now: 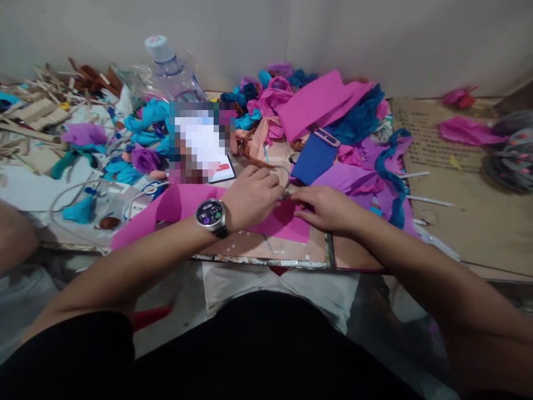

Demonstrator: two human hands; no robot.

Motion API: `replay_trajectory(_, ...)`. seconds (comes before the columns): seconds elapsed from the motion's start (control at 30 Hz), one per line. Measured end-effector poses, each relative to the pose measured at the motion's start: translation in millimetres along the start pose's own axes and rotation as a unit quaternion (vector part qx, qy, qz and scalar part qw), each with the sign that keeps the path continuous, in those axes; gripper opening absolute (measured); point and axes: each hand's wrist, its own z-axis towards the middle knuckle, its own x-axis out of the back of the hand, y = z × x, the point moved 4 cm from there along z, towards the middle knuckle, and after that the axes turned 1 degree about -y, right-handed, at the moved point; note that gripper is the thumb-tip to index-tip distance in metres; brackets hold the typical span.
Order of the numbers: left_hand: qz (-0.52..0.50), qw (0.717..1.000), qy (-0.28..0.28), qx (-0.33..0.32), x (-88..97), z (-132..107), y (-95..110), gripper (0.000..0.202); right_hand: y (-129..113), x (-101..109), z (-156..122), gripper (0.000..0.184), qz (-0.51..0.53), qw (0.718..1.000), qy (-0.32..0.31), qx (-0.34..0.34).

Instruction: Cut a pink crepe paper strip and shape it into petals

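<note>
A long strip of pink crepe paper (179, 201) runs along the front of the table and passes beneath both hands. Above it, my left hand (252, 197), with a watch (210, 215) on its wrist, has its fingers curled inward. My right hand (327, 208) is bent toward it, thumb and fingers closed near the paper. The fingertips almost meet, and whatever lies between them is too small and shaded to make out. A thin looped wire (286, 173) rises just behind the fingertips. Close behind my right hand lies a dark blue rectangular piece (314, 158) with a pink clip-like object (327, 136) at its top.
A phone (222, 170), partly blurred, stands behind my left hand. Crumpled blue and purple paper, folded pink paper (316, 105) and a clear bottle (175, 78) fill the back. Wood scraps (41, 114) lie far left; cardboard (449, 205) covers the right. Another person's limb (14, 236) shows at left.
</note>
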Motion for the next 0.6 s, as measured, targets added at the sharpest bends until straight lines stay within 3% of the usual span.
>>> replay_trajectory(0.3,-0.050,0.999,0.001,-0.008,-29.4,6.3,-8.8,0.023,4.9,-1.1,-2.1,0.035,0.002,1.000,0.008,-0.005)
replay_trajectory(0.6,-0.110,0.994,0.024,0.012,-18.9,4.9,-15.6,0.023,5.4,2.6,-2.4,0.028,0.030,0.998,0.042,-0.029)
